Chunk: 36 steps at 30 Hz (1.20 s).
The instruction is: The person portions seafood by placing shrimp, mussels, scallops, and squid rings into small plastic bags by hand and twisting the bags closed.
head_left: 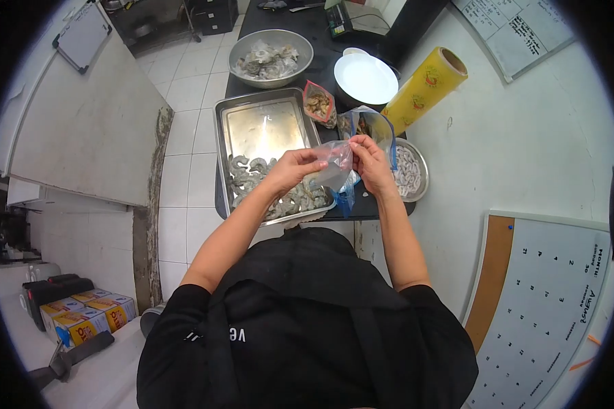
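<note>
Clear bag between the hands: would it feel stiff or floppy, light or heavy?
The bag is probably floppy, since its film creases between the left hand and right hand. It's likely light, looking thin and see-through. Its shine suggests it might be slippery.

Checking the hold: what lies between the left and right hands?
In the head view, a clear plastic bag, held by the left hand and the right hand.

Bright light; glare on metal tray (252, 140); edges bowed (corners black).
</note>
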Each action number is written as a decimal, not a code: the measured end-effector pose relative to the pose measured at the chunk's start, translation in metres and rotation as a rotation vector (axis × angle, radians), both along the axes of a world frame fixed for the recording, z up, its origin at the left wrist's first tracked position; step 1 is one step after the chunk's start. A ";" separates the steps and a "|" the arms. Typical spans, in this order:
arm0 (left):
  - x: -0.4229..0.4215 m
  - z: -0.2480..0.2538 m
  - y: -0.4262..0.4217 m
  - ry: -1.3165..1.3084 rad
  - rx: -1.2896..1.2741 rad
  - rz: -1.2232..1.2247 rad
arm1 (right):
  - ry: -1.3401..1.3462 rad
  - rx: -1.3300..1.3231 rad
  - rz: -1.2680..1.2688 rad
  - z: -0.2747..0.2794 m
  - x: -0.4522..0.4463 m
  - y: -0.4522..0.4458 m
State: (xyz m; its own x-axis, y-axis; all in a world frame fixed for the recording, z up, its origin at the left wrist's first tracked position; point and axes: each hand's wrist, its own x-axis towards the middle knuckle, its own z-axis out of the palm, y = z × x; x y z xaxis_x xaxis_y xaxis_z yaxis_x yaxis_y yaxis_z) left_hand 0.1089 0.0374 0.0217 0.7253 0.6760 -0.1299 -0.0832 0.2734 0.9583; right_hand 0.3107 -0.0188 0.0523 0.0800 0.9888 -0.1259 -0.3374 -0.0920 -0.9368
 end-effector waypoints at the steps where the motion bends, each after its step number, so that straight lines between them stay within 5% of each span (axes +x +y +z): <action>1: -0.003 -0.001 0.002 0.001 0.002 0.006 | -0.028 -0.016 0.000 -0.001 0.000 0.002; 9: -0.032 0.002 0.015 -0.055 -0.374 0.268 | -0.268 0.026 0.013 -0.004 -0.019 0.029; 11: -0.037 -0.006 0.017 -0.109 -0.455 0.328 | -1.188 0.711 -0.409 0.003 -0.031 0.036; 16: -0.049 -0.003 0.006 -0.286 -0.535 0.261 | -1.224 0.524 -0.098 0.022 -0.073 0.010; 18: -0.053 -0.002 0.003 -0.271 -0.517 0.244 | -1.039 0.206 0.108 0.011 -0.081 0.011; 20: -0.062 -0.011 0.005 -0.309 -0.557 0.304 | -0.946 0.277 0.086 -0.003 -0.076 0.014; 22: -0.070 -0.001 0.003 -0.336 -0.564 0.340 | -0.674 0.009 0.115 -0.008 -0.068 0.016; 24: -0.074 -0.004 0.004 -0.363 -0.570 0.365 | -0.647 0.012 0.162 -0.011 -0.057 0.017; 27: -0.076 -0.025 0.003 -0.102 -0.280 0.384 | -0.673 -0.080 0.297 0.000 -0.055 0.014; 29: -0.071 -0.021 -0.001 0.149 0.100 0.457 | -1.113 0.355 0.043 0.022 -0.065 0.008; 33: -0.066 0.010 -0.011 0.229 0.419 0.356 | -0.724 0.392 0.042 0.041 -0.077 0.010; 35: -0.064 0.014 -0.014 0.276 0.570 0.427 | -1.136 0.524 0.371 0.019 -0.066 0.025; 36: -0.063 0.016 -0.014 0.318 0.721 0.518 | -1.137 0.527 0.361 0.017 -0.067 0.024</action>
